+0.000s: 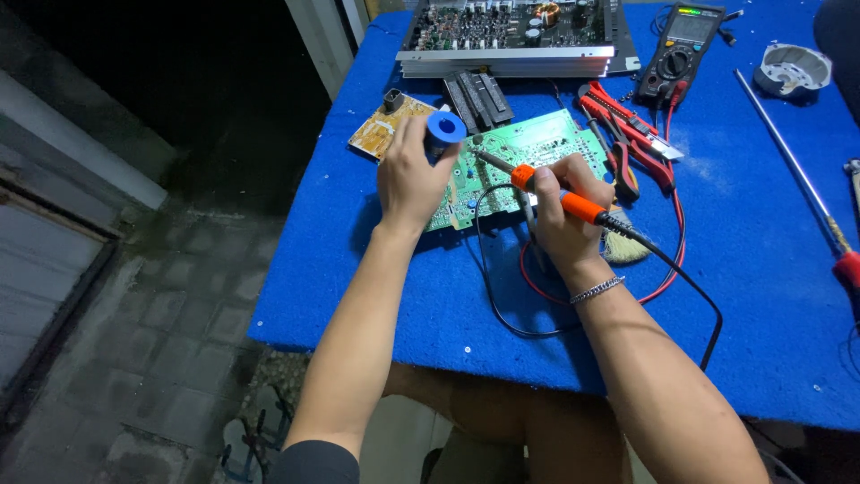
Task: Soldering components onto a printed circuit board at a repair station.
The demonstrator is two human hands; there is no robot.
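Note:
A green circuit board (524,148) lies on the blue table (761,260). My left hand (410,179) holds a blue spool of solder (444,131) upright over the board's left end. My right hand (563,208) grips an orange-handled soldering iron (555,197), whose metal tip (484,159) points left and rests on or just above the board near its middle. The iron's black cord (667,264) trails right and down past my right forearm. A small brush (625,249) lies just right of my right wrist.
A yellow-brown circuit board (387,125) lies left of the green one. Behind stand an open amplifier chassis (515,36), black components (477,97), a multimeter (683,40), red cutters and pliers (627,134). A long screwdriver (797,170) and grey round part (790,69) lie right.

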